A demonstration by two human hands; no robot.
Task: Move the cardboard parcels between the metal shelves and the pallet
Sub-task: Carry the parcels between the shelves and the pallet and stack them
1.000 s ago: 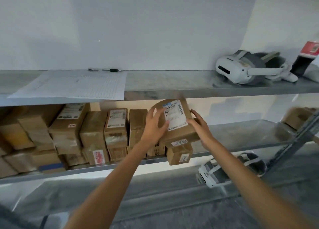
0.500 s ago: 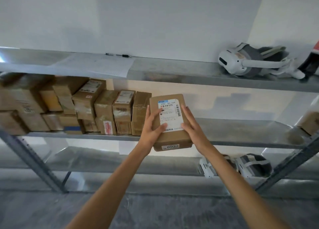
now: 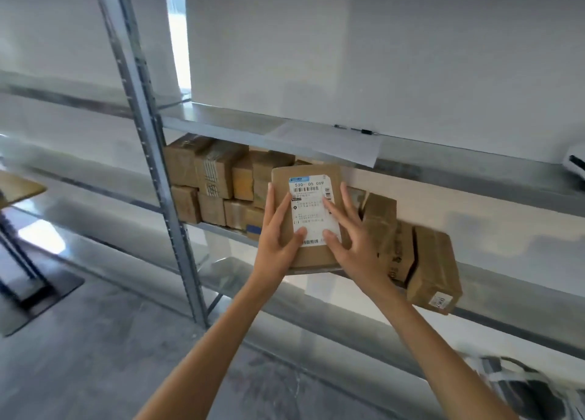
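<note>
- the metal shelves [image 3: 474, 179] run from 9 o'clock to 3 o'clock across the view, with a grey upright post [image 3: 152, 166] at about 10 o'clock.
- a stack of cardboard parcels [image 3: 218, 182] fills the middle shelf at 10 o'clock from the centre, two layers high; more parcels [image 3: 433, 267] lean at 4 o'clock from the centre, tilted.
- a sheet of paper [image 3: 332, 144] lies on the upper shelf at 12 o'clock, a pen [image 3: 357, 130] just beyond it.
- the held parcel [image 3: 311, 258] sits at the centre, in front of the middle shelf, upright with its white label [image 3: 313, 210] facing the camera.
- the left hand [image 3: 277, 245] grips the parcel's 9 o'clock edge, thumb on the label.
- the right hand [image 3: 351, 242] grips the 3 o'clock edge, fingers spread, thumb on the label.
</note>
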